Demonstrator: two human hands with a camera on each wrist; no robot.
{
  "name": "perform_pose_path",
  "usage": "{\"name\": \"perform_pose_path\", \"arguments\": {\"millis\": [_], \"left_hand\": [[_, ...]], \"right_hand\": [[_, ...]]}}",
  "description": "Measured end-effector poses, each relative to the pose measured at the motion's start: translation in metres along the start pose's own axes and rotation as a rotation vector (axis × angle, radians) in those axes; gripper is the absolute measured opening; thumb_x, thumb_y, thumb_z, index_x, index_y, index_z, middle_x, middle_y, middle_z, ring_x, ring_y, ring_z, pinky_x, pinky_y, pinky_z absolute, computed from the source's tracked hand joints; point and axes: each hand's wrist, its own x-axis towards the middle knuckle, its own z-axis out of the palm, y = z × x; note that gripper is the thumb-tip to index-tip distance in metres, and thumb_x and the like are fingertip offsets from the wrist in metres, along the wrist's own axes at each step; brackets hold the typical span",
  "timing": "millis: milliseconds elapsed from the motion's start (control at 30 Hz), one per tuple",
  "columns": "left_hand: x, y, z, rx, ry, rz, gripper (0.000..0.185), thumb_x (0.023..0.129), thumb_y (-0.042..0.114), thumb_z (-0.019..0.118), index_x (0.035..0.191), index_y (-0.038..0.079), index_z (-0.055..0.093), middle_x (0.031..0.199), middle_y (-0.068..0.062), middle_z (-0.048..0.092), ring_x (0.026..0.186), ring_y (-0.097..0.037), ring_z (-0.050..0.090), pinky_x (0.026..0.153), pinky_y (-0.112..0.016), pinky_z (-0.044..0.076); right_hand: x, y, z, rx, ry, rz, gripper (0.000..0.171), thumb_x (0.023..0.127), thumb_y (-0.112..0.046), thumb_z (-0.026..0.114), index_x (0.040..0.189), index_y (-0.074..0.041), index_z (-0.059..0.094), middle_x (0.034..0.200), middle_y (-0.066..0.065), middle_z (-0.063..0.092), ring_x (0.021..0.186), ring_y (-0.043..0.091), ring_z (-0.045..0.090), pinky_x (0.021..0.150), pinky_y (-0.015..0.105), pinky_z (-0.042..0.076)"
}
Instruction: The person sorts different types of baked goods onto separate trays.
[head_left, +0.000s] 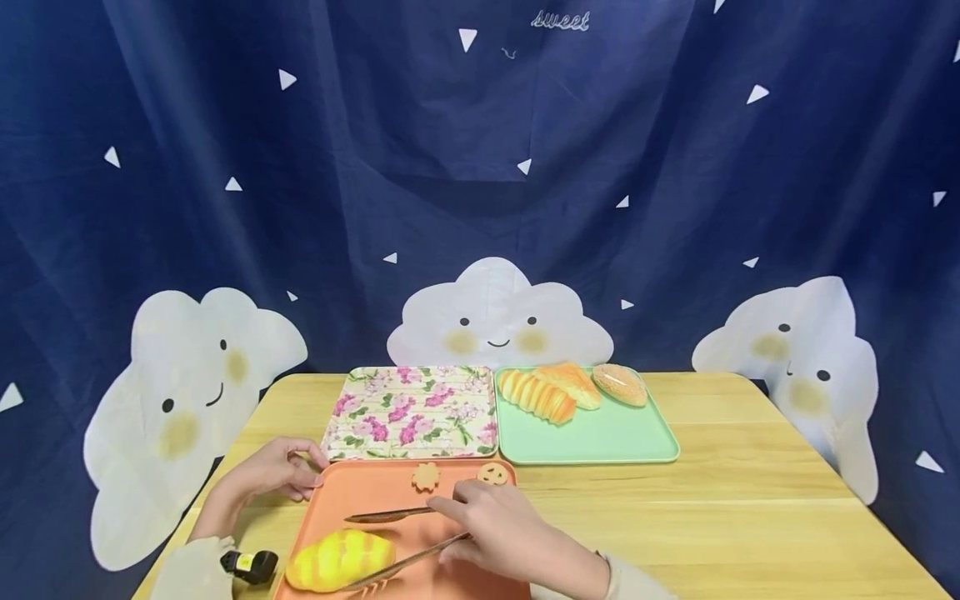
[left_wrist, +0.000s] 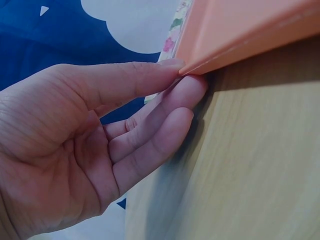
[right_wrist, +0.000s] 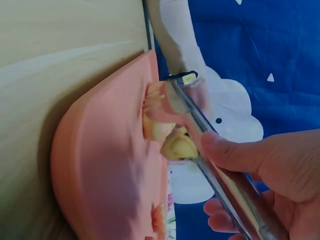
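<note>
My left hand (head_left: 281,468) pinches the left far corner of the orange tray (head_left: 337,500) between thumb and fingers; the left wrist view shows the thumb on the rim and a finger beneath. In my right hand (head_left: 502,529) is a pair of metal tongs (head_left: 405,562), its arms spread apart. One arm lies by the near side of a yellow striped toy bread (head_left: 341,560) on the tray's left, the other hangs farther back. Whether the tongs touch the bread I cannot tell. A flower-shaped cookie (head_left: 425,477) and a round cookie (head_left: 492,474) lie along the tray's far edge.
Behind the orange tray is a floral tray (head_left: 412,412). To its right a green tray (head_left: 615,437) bears a ridged loaf (head_left: 536,396), a flat golden pastry (head_left: 573,383) and an oval bun (head_left: 619,385). All three trays are on a wooden table (head_left: 750,500).
</note>
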Motion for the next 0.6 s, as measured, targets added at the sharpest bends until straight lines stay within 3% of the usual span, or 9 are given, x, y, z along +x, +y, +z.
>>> {"name": "perform_pose_path", "arguments": {"millis": [367, 600], "left_hand": [[0.002, -0.001, -0.002, 0.006, 0.002, 0.001, 0.028, 0.09, 0.005, 0.073, 0.109, -0.013, 0.064, 0.073, -0.01, 0.071, 0.064, -0.016, 0.07, 0.058, -0.032, 0.061], [0.001, 0.0, -0.001, -0.005, -0.003, 0.002, 0.028, 0.09, 0.004, 0.072, 0.109, -0.014, 0.064, 0.074, -0.011, 0.071, 0.064, -0.017, 0.071, 0.059, -0.032, 0.061]], "right_hand": [[0.002, 0.004, 0.009, -0.009, -0.065, 0.036, 0.043, 0.089, -0.053, 0.069, 0.118, -0.021, 0.07, 0.075, -0.013, 0.05, 0.06, -0.002, 0.03, 0.049, 0.012, 0.021], [0.003, 0.007, 0.013, -0.091, 0.069, 0.003, 0.03, 0.086, -0.053, 0.072, 0.094, -0.024, 0.069, 0.068, -0.014, 0.048, 0.056, -0.003, 0.033, 0.047, 0.011, 0.015]]}}
